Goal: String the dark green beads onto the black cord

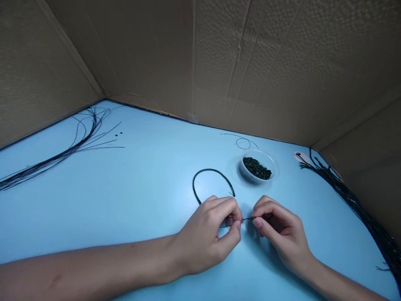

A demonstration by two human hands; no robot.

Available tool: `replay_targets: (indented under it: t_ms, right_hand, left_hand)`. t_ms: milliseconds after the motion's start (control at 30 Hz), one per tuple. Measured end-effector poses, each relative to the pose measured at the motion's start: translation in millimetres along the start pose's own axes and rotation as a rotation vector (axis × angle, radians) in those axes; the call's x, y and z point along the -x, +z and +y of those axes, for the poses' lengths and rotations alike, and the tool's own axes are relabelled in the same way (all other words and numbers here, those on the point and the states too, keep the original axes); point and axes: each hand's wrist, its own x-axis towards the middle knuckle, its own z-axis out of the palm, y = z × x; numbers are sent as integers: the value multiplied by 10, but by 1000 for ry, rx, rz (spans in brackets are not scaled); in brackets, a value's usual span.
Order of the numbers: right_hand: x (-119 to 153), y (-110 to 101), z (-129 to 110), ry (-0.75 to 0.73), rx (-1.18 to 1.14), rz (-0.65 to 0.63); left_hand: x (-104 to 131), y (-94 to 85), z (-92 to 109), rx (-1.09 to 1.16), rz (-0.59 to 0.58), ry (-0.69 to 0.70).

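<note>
My left hand (pixel 216 230) pinches a thin black cord (pixel 247 218) between thumb and fingertips. A short length of the cord spans the gap to my right hand (pixel 278 230), whose thumb and index finger are closed at its far end. Something tiny and greenish shows at that fingertip, too small to make out. Beyond my left hand, a curved strand of dark beads (pixel 213 169) lies on the table, partly hidden behind the knuckles. A clear round tub (pixel 274 167) holding many small dark green beads (pixel 257 168) stands behind my right hand.
A bundle of loose black cords (pixel 62 154) stretches along the left of the pale blue table (pixel 140 175). Several dark beaded strands (pixel 354 200) run down the right edge, near a white tag (pixel 301 157). A curled cord (pixel 243 143) lies behind the tub. Cardboard walls (pixel 156 54) enclose the back.
</note>
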Motion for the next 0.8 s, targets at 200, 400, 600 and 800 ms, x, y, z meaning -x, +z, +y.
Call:
replay_targets:
  t_ms: [200,400,600,800]
  right_hand:
    - [-8,9,-12,16,-9,9]
    - [-5,7,-13,20,-3,19]
    - [-6,1,-13,17,-8,9]
    - [-6,3,-17,29,4,-1]
  left_hand:
    - [-2,-4,-1,-2,-2,7]
    - [3,-17,10,2,8,6]
    - [1,-9,14,-5,-3,5]
    - [-16,-3,16,-12,1,7]
